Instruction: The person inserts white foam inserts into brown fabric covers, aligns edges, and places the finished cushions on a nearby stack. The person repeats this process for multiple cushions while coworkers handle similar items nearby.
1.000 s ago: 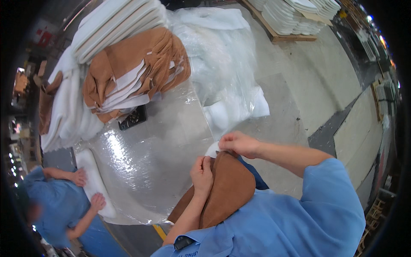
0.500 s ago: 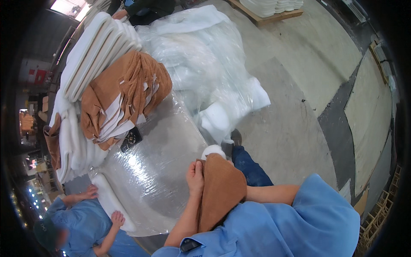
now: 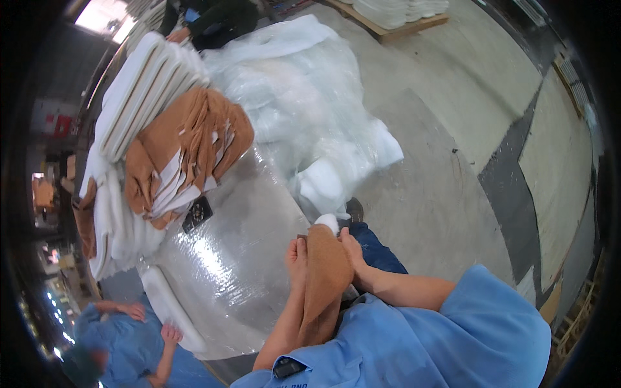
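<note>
In front of my body hangs a brown fabric cover (image 3: 328,265), with a tuft of white stuffing (image 3: 327,222) sticking out of its far end. My left hand (image 3: 296,255) is closed on the cover's left edge near that end. On the opposite side, my right hand (image 3: 352,252) has its fingers closed against the right edge, close to the stuffing. The cover's lower part drapes down between my forearms toward my shirt. How much stuffing lies inside is hidden.
A plastic-wrapped table (image 3: 233,252) stands to my left. On it are brown fabric covers (image 3: 171,149), white folded batting (image 3: 145,87), a dark phone-like object (image 3: 197,213) and a white roll (image 3: 169,307) by a co-worker (image 3: 123,343). Bagged white batting (image 3: 297,97) lies beyond; another person (image 3: 217,22) works behind.
My right hand has come into view from behind the cover and now grips its right edge. The cover looks narrower. The co-worker's one hand has come off the white roll.
</note>
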Available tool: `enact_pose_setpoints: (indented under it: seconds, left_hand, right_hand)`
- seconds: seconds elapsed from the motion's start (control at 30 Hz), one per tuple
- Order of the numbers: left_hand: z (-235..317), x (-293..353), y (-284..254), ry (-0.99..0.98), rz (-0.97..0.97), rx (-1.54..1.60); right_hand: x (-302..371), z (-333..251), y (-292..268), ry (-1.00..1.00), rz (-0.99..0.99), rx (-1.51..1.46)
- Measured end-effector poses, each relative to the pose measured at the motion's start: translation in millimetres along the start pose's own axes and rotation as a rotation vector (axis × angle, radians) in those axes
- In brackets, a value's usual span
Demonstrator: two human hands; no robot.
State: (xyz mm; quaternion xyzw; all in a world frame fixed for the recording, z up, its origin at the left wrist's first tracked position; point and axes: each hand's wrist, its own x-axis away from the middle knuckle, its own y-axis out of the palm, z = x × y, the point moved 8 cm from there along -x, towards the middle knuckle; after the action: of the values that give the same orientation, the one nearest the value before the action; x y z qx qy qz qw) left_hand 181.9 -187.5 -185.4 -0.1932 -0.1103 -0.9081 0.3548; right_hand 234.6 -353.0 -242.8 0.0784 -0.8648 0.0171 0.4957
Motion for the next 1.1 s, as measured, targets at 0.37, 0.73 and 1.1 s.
enact_pose_setpoints:
  seconds: [0.37,0.73,1.1]
  left_hand:
    - [40,14,19,-0.244,-0.058,0.178]
    - [12,-20,-11,-0.045,-0.027,-0.258]
    - [27,-37,33,-0.003,0.018,-0.362]
  right_hand:
    - [17,0,-13,-0.114,0.089,-0.146]
    - [12,-45,-1,-0.214,0.094,0.298]
    - [-4,14,0,-0.146,-0.191,0.256]
